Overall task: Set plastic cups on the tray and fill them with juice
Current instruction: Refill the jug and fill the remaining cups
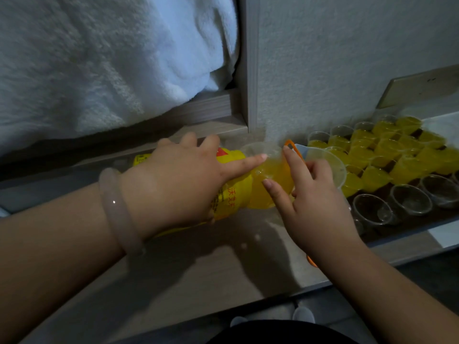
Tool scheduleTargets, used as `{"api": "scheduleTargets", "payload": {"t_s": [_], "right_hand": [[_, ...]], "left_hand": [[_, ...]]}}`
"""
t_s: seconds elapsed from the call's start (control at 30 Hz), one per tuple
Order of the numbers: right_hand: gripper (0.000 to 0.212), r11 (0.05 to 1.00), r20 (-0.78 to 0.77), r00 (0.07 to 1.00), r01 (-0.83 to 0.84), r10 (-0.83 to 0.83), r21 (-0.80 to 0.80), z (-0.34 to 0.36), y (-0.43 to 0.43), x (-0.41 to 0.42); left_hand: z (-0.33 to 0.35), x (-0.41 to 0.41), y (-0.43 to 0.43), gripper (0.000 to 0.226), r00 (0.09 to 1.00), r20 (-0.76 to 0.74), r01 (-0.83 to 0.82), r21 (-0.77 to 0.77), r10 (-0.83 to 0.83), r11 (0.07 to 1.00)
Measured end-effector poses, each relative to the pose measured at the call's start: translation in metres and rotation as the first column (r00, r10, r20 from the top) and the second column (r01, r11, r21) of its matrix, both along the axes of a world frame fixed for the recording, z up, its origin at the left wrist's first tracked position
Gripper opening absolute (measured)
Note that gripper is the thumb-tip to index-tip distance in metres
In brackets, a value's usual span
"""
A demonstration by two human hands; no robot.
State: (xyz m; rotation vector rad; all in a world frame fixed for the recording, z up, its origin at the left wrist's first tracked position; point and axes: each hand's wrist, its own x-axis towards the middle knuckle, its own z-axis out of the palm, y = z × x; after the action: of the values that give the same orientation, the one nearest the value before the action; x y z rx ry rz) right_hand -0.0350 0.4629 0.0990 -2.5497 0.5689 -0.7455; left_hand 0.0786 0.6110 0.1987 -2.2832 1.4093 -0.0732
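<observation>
Left hand [173, 182]: wraps the yellow-labelled plastic juice bottle [228, 194] from above, with the forefinger straight out along it toward the neck. A pale translucent bangle [119, 209] sits on the wrist.
Right hand [315, 202]: the lower fingers curl round a clear plastic cup [332, 167], while thumb and forefinger stretch toward the bottle's mouth end.
Bottle: tipped nearly flat over the grey wooden counter [198, 269]. Its mouth is hidden behind fingers and clear plastic, so whether juice is flowing cannot be told.
Cup in hand: held off the tray, just beside its left end.
Tray: a dark-floored rectangular tray [372, 233] at right, packed with juice-filled clear cups [387, 150]. A front row of empty clear cups [407, 199] is not yet filled.
Risk, spill: probably the greatest. A heavy bottle steered one-handed with a finger lifted off may lurch, sending juice past the small rim onto the counter.
Risk, crush: the thin cup walls likely buckle under a tight grip, and a full cup would slop.
Risk, knock: setting the cup down among close-packed neighbours could tip one, and the right wrist passes near the empty row.
Risk, sight: dim light and clear plastic make the fill level hard to judge, so overfilling is plausible.
Counter marks: two small pale spots [257, 237] lie below the bottle; drops or glints, unclear.
</observation>
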Motion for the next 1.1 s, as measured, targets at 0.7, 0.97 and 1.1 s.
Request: {"api": "scheduleTargets", "payload": {"t_s": [0.7,0.97,1.1], "right_hand": [[0.074,1.0,-0.007,1.0,-0.008,0.008,0.008,0.0007,-0.0025,-0.0042],[0.074,1.0,-0.001,1.0,-0.02,0.02,0.023,0.0009,-0.0041,-0.0057],[0.075,0.998,0.011,0.999,-0.034,0.034,0.048,0.0009,-0.0051,-0.0075]], "left_hand": [[0.0045,-0.0028,-0.0035,0.11,1.0,0.026,0.015,0.009,-0.015,1.0],[0.0055,-0.0045,-0.0049,0.108,0.999,0.039,0.015,0.011,-0.015,1.0],[0.0058,-0.0056,-0.0063,0.108,0.999,0.044,0.017,0.007,-0.017,1.0]]}}
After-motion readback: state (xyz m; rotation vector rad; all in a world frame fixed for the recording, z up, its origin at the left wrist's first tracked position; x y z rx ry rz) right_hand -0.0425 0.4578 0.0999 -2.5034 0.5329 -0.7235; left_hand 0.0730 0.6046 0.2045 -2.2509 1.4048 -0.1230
